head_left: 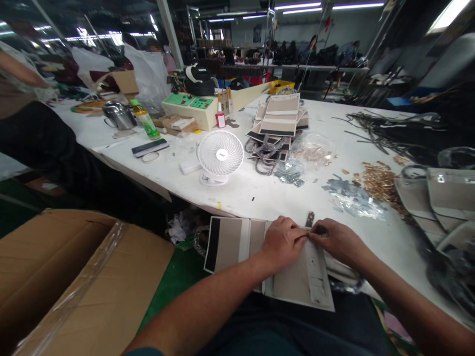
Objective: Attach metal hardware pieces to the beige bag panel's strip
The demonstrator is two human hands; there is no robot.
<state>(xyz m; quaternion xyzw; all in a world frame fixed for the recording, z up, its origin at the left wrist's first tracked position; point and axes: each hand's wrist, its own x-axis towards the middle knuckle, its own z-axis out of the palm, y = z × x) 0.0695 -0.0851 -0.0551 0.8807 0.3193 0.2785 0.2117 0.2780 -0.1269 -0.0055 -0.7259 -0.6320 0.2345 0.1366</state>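
Both hands meet at the near edge of the white desk point(260, 193), over a flat beige bag panel point(297, 282) that hangs partly off that edge toward the person's lap. The panel is pale grey-beige with a lighter strip down its middle and a black band on its far-left flap. The left hand point(284, 242) presses on the panel's top, fingers curled; the right hand point(336, 241) touches it fingertip to fingertip, pinching a small dark metal fitting point(318, 230), both hands closed together on it. Behind the panel stands a small white fan point(219, 157); right of the fan lies a stack of similar panels point(279, 121), and a heap of brass parts point(378, 183) is farther right
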